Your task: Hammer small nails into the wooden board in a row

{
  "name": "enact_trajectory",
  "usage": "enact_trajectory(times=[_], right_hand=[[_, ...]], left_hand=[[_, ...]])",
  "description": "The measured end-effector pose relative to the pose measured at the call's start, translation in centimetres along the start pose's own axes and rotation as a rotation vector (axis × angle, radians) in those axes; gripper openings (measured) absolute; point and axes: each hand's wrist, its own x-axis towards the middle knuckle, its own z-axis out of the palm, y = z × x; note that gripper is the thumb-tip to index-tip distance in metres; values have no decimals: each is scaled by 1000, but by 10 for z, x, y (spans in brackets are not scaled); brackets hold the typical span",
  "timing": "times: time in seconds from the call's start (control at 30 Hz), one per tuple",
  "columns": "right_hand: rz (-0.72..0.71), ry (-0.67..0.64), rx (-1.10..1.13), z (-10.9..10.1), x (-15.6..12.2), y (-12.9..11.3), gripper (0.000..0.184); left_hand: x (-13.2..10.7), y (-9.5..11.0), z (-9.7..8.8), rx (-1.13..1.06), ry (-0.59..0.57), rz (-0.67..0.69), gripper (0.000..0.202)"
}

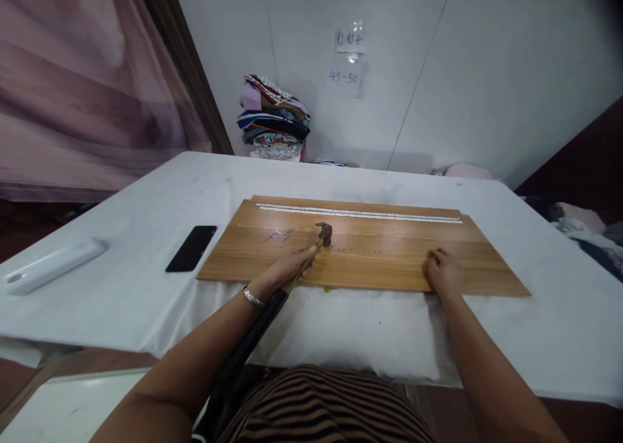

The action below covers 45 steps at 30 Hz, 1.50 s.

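Note:
A claw hammer is in my left hand, which grips the handle close below the head. Its long black grip slants back toward my body, and its head is over the wooden board. Just right of the head, a row of small dark spots runs along the board; whether they are nail heads or holes I cannot tell. Loose nails lie left of the hammer. My right hand rests on the board's right part near its front edge, fingers curled in; anything inside them is hidden.
Two white measuring strips lie along the board's far side. Left of the board are a black phone and a white elongated object on the white-covered table. Folded cloths are stacked by the wall.

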Motion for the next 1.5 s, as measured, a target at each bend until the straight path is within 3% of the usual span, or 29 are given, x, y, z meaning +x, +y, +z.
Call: enact_trajectory(times=[0.43, 0.57, 0.87, 1.17, 1.5], right_hand=[[4, 22, -4, 2, 0, 2, 40], [-10, 27, -7, 3, 0, 3, 41], [-11, 35, -15, 5, -1, 5, 41], [6, 19, -23, 5, 1, 6, 40], [-1, 10, -6, 3, 0, 3, 41]], left_hand=[[0, 0, 0, -6, 6, 7, 59], [1, -1, -1, -2, 14, -33, 56], [2, 6, 0, -48, -4, 22, 52], [1, -1, 1, 5, 4, -5, 54], [0, 8, 0, -70, -28, 21, 48]])
